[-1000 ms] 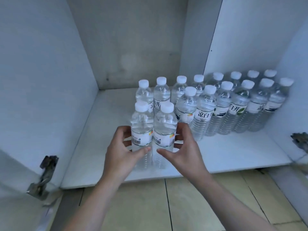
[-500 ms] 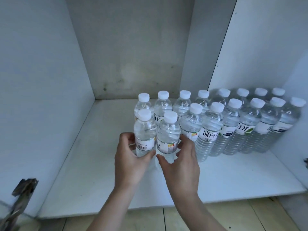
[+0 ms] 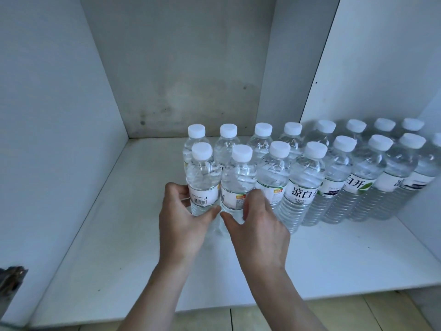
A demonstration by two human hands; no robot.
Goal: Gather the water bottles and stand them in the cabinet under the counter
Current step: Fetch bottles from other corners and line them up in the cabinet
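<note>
Two rows of clear water bottles with white caps stand on the white cabinet floor (image 3: 107, 247). My left hand (image 3: 183, 225) wraps the lower part of the leftmost front bottle (image 3: 202, 177). My right hand (image 3: 259, 231) wraps the bottle beside it (image 3: 238, 182). Both held bottles stand upright at the left end of the front row (image 3: 338, 175). The back row (image 3: 262, 137) runs behind them toward the right wall. My hands hide the bases of the two held bottles.
The cabinet's left wall (image 3: 52, 139), the stained back panel (image 3: 179, 80) and a right panel (image 3: 372, 68) enclose the shelf. A metal hinge (image 3: 12, 280) sticks out at the lower left. Tiled floor (image 3: 310, 316) shows below the shelf's front edge.
Both hands have pushed the two bottles deeper into the cabinet, up against the left end of the front row. The view has moved closer and lower into the cabinet.
</note>
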